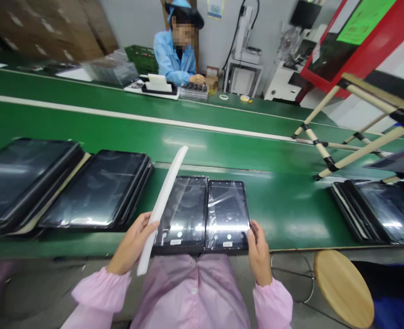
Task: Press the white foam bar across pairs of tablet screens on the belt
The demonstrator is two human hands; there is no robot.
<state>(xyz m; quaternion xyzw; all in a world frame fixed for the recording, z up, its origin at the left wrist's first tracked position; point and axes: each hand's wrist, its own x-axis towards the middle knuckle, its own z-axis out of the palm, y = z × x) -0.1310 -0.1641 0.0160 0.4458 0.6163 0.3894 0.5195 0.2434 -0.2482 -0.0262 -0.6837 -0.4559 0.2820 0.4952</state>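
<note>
In my left hand (133,242) is a thin white sheet (165,196), perhaps foam, pinched between thumb and fingers and seen nearly edge-on. It stands tilted over the left side of a dark tablet (188,210), hiding part of it. A second tablet (227,212), under wrinkled clear film, lies directly to the right of the first. My right hand (259,249) grips this one's lower right edge, thumb at the rim and fingers along the side. Both screens face up, with a small white label near the bottom. They lie at the front edge of the green bench (280,205).
Stacks of dark tablets lie left (99,192) and far left (27,178), another stack (369,210) at right. A pipe-frame rack (325,146) stands on the bench. A round wooden stool (343,288) is below right. Across the bench sits a person in blue (167,55).
</note>
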